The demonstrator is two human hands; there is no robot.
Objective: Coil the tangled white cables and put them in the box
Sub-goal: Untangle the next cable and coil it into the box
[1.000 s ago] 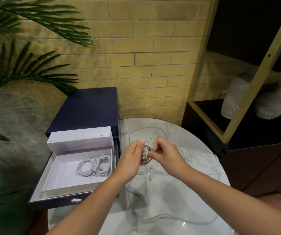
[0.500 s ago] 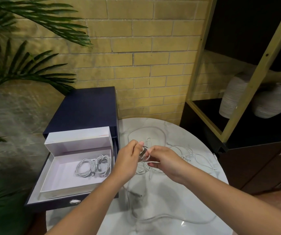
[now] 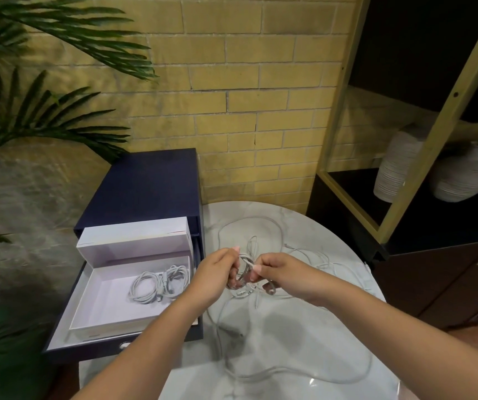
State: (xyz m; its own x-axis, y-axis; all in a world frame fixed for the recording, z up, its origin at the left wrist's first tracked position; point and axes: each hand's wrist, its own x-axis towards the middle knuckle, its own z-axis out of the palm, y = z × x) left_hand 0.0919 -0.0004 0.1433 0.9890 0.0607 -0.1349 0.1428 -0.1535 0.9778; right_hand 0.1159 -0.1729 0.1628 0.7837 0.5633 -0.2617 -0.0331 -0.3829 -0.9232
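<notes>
Over the round marble table, my left hand and my right hand together hold a small coil of white cable between their fingertips. Loose white cable trails from it in big loops across the tabletop, towards me and towards the wall. More tangled white cable lies right of my hands. The open white box sits left of the table in a pulled-out drawer. Two coiled white cables lie inside it.
The box rests in the open drawer of a dark blue cabinet. A dark shelf unit with a gold frame stands to the right, holding two ribbed white vases. Palm leaves hang at the left. A yellow brick wall is behind.
My hands have kept winding the cable; the coil between them has turned a little and my right hand has dropped slightly. The view has shifted a bit.
</notes>
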